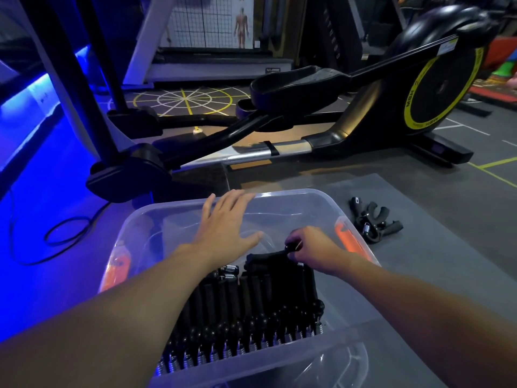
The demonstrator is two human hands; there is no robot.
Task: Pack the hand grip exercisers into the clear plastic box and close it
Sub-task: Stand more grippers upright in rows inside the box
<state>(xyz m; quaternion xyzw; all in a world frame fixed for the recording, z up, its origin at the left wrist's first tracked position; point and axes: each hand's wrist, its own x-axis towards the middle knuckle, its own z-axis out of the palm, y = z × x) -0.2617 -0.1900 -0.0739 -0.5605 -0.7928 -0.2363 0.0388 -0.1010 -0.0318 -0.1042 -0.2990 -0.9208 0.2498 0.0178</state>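
Note:
A clear plastic box [291,195] with orange latches stands on the grey mat in front of me. Several black hand grip exercisers [251,309] with steel springs lie packed in rows in its near half. My right hand [310,252] is inside the box and pinches the end of one black exerciser [268,259] lying on top of the rows. My left hand [226,222] hovers flat over the empty far half of the box, fingers straight and spread. A small pile of loose exercisers [373,221] lies on the mat to the right of the box.
A black elliptical trainer [335,107] with a yellow-ringed flywheel stands just beyond the box. A black cable [60,233] loops on the floor at the left, under blue light. The lid is not in view.

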